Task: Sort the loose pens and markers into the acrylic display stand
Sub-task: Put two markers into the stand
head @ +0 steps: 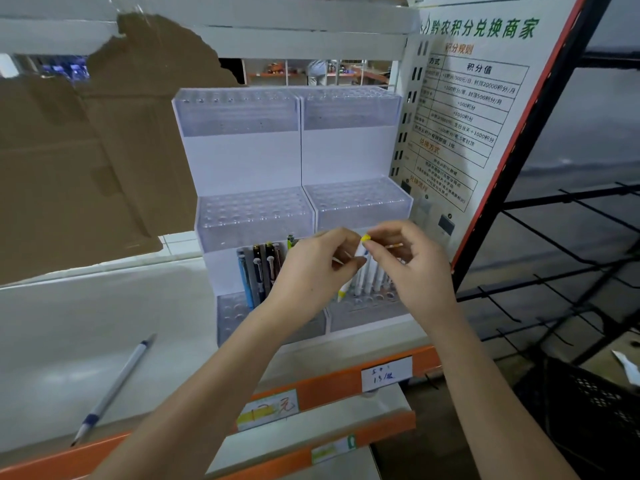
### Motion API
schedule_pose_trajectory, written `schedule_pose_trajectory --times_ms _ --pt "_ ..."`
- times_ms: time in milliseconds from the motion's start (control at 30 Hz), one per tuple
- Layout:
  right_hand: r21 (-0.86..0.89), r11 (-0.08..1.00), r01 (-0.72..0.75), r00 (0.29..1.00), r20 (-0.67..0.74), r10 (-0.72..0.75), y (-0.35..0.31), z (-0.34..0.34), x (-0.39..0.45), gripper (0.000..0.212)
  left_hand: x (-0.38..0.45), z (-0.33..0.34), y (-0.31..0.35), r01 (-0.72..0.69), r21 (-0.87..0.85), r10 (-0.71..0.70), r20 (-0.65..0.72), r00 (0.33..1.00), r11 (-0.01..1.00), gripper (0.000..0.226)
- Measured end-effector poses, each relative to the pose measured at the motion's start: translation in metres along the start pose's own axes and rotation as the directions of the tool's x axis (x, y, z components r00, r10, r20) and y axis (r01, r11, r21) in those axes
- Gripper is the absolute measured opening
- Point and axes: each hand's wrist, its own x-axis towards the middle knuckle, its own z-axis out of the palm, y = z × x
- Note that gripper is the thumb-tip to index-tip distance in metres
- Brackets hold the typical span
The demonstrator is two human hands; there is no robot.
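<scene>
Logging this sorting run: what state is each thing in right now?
Left hand: grips white marker.
Right hand: pinches its yellow cap.
White marker: held upright over bottom tier.
Acrylic stand: upper tiers unfilled, bottom tier partly filled.
Loose pen: lying on shelf, unsorted.

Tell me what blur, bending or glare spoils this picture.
Head view: wide-angle lens bows the shelf edge and poster; the whole frame is soft, both hands and the yellow-capped marker slightly smeared; the clear stand looks hazy with small highlights; no hard shadows.
</scene>
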Motion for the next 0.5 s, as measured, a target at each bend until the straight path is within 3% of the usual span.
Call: schedule_pose_trajectory --times_ms 200,300,500 --pt "-0.032 0.999 -0.033 0.998 0.048 0.034 -0.002 -0.001 0.004 0.023 0.0 0.005 -0.003 0.023 -0.013 -0.023 -0.026 0.999 1.0 0.016" --pt "-0.026 0.999 -0.032 0.999 0.006 0.032 -0.001 -0.004 0.008 0.022 -0.004 0.006 -0.006 0.039 0.016 -0.039 -0.016 0.999 0.999 0.015" --pt "-0.044 0.999 -0.025 0.996 -0.091 0.021 0.012 -0.005 0.015 0.015 -0.026 0.013 -0.025 0.01 0.211 -0.039 0.136 0.99 0.978 0.02"
